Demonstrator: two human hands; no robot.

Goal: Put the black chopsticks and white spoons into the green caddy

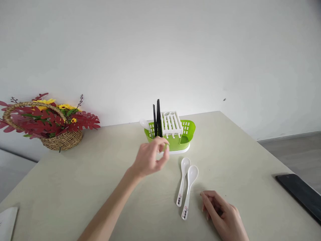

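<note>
My left hand (151, 156) hovers in front of a green utensil basket (175, 145), its thumb and fingers curved apart with nothing visible between them. Several black chopsticks (158, 117) and a white spoon (144, 124) stand in the basket's left end. A white slotted rack (172, 123) with small hooks sits across the basket's middle. Two more white spoons, a rear one (184, 167) and a front one (192, 175), lie side by side on the table, bowls pointing away. To their right, my right hand (222, 212) rests on the tabletop with loosely curled fingers, holding nothing that shows.
A wicker basket (64, 142) of red leaves and yellow flowers stands at the back left. Near the right edge lies a black phone (299, 194). A white object (8, 221) shows at the lower left. The pale table (100, 174) meets a wall behind.
</note>
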